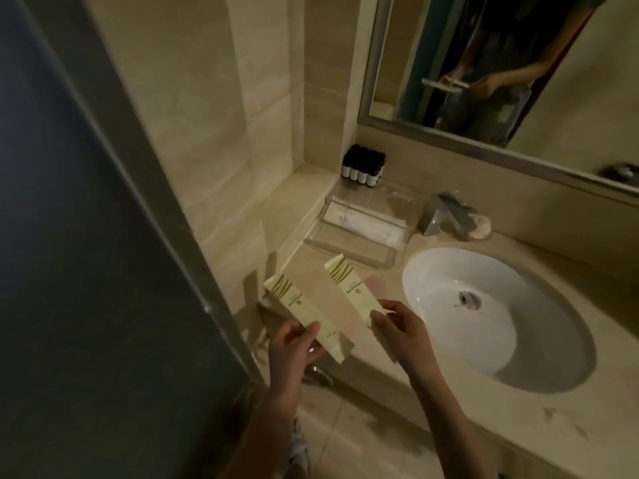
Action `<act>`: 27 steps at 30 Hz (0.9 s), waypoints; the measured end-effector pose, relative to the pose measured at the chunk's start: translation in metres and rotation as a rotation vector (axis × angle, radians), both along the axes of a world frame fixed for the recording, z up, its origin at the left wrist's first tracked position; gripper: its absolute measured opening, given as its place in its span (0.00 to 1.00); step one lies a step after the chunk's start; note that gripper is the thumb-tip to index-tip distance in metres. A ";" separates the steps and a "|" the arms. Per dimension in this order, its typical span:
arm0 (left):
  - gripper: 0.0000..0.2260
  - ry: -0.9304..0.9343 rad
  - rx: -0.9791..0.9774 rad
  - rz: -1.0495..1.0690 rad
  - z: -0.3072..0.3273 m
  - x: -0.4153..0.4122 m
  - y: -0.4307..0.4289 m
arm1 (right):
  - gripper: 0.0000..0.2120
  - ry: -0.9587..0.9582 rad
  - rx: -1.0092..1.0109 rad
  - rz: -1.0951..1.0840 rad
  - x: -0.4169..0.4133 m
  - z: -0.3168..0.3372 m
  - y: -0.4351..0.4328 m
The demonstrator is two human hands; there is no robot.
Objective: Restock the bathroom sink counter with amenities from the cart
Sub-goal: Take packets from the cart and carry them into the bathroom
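The person's left hand (297, 344) grips the lower end of a slim, pale yellow-green box, the left amenity box (294, 302), with the thumb on top and the fingers curled beneath. It is held over the front left corner of the beige stone bench (518, 426), its striped end pointing away toward the wall. The right hand (397, 326) pinches the near end of a matching right amenity box (352, 292). This box hangs above the left part of the bench, just beside the white oval sink basin (432, 271). The two boxes lie roughly parallel and apart, neither touching the bench.

Farther back along the left edge stands a clear acrylic tray (345, 250) with white packets (366, 219) lying in its middle section. In the back left corner behind it stands a tight cluster of small dark bottles (363, 165) with pale labels. A chrome faucet (446, 212) stands at the back edge behind the basin, with a soap dish (480, 226) just beside it. The framed mirror (484, 63) above reflects the person's arms and the boxes.
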State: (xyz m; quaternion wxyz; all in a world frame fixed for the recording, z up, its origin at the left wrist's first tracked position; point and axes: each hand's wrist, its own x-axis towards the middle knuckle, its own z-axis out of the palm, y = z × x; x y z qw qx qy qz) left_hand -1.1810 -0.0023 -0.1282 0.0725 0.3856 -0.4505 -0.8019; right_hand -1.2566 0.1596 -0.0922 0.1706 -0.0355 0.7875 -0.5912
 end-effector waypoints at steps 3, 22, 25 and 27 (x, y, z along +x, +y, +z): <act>0.10 0.013 -0.030 -0.022 0.002 -0.052 -0.020 | 0.09 0.056 0.024 0.017 -0.057 -0.009 -0.021; 0.06 -0.138 -0.085 -0.011 -0.014 -0.192 -0.043 | 0.05 -0.047 0.210 0.366 -0.287 -0.114 -0.057; 0.08 -0.135 -0.079 -0.009 -0.016 -0.199 -0.044 | 0.06 -0.055 0.187 0.397 -0.283 -0.125 -0.060; 0.08 -0.155 -0.092 -0.027 -0.019 -0.200 -0.044 | 0.06 -0.066 0.197 0.401 -0.280 -0.132 -0.059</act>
